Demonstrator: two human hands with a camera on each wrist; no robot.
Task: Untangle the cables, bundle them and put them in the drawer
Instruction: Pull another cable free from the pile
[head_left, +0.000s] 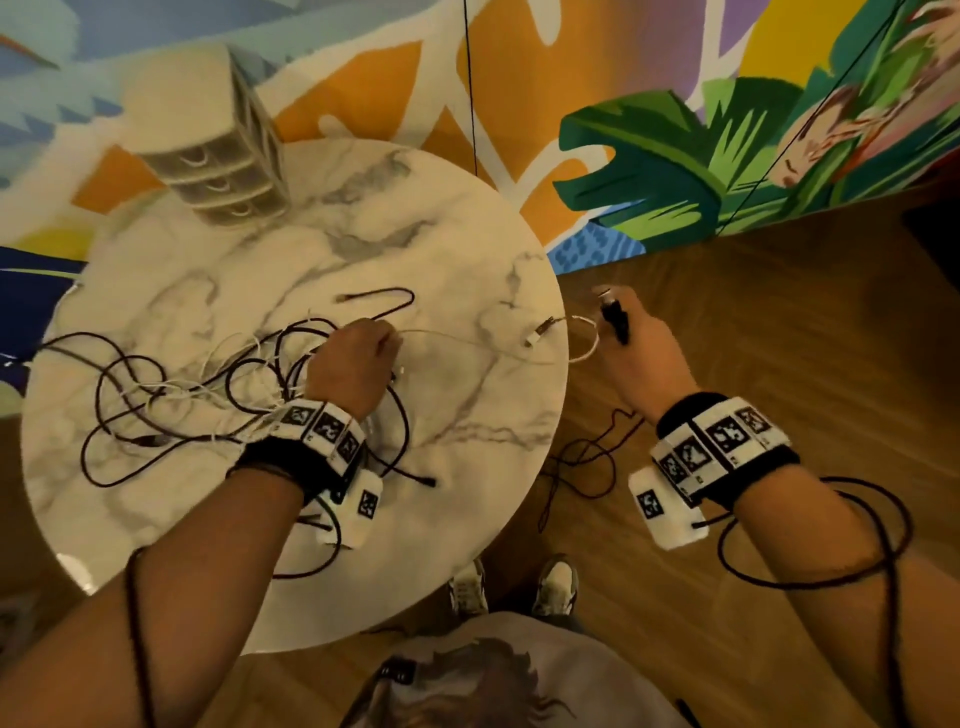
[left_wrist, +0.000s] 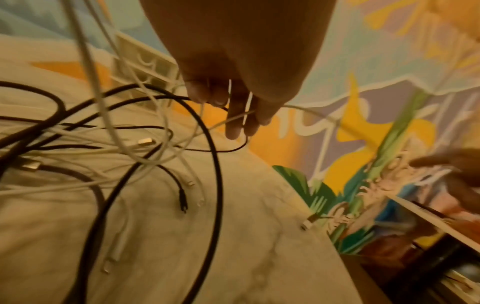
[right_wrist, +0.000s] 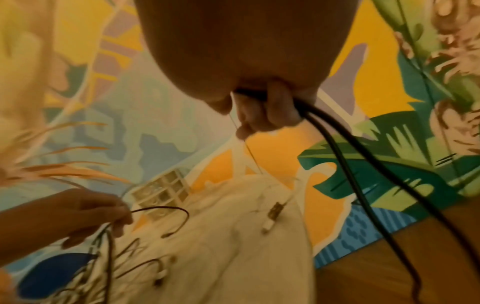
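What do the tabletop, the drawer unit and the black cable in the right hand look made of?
Tabletop: white with grey veins and a soft sheen, so marble or a marble-look laminate; cannot tell which.
Drawer unit: pale frame with translucent fronts, likely plastic.
Black cable in the right hand: smooth, slightly glossy jacket, probably rubber or PVC.

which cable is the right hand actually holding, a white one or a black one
The black cable. The right hand grips it out past the table edge, its doubled strands hanging toward the floor; the white cables lie on the tabletop.
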